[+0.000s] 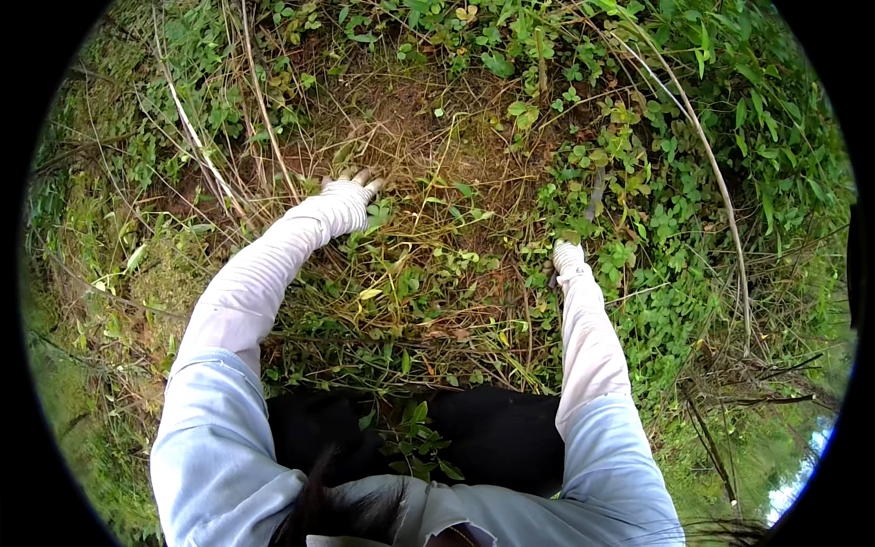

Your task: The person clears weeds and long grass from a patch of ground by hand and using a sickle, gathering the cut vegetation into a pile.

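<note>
My left hand (355,179), in a soiled glove with a pale ribbed cuff, reaches forward to the slope. Its fingers are spread among dry stems and cut-looking grass, and I see nothing held in it. My right hand (567,251) is lower and to the right, close to green leafy ground cover. Its fingers are closed around what looks like the handle of a bladed hand tool, mostly hidden by the hand. A narrow grey blade (596,195) points up and away from it, partly covered by leaves. Loose grass and stems (403,239) lie between the hands.
Tall dry stalks (195,137) rise at the left. A long bent stem (714,157) arches on the right, by dense leafy growth (772,116). Bare reddish soil (410,102) shows ahead. Dark trousered knees (492,424) and a small leafy plant (417,434) are close below me.
</note>
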